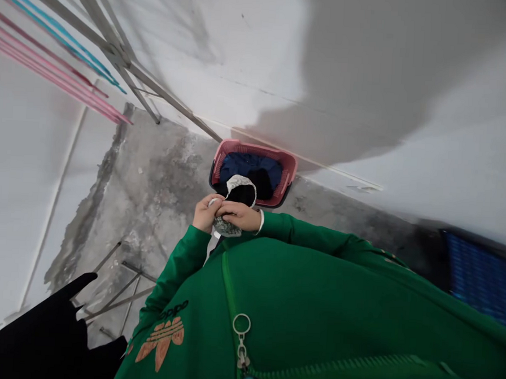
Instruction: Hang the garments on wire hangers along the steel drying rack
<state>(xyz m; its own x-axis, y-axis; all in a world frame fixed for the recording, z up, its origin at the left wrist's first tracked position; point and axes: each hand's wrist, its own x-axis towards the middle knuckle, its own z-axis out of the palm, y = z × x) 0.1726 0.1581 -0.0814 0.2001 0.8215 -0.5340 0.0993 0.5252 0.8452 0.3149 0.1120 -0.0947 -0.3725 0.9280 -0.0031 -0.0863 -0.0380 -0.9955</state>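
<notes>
A small white patterned undergarment (226, 227) is bunched between my two hands, and a thin loop of it stands up beyond the fingers. My left hand (206, 212) pinches its left side with thumb and fingers. My right hand (240, 215) lies across it with the fingers closed on the cloth, their tips meeting the left hand. Right behind the hands, a pink laundry basket (291, 168) on the floor holds dark blue cloth (248, 164) and black cloth (261, 185). Part of the basket's near side is hidden by the garment and hands.
A metal rack (116, 55) with pink hangers (67, 81) and blue hangers (66, 35) stands at the upper left. Black cloth (37, 339) hangs at lower left near metal legs (120, 298). A white wall (251, 53) rises behind the basket. A blue woven-looking item (481, 280) is far right.
</notes>
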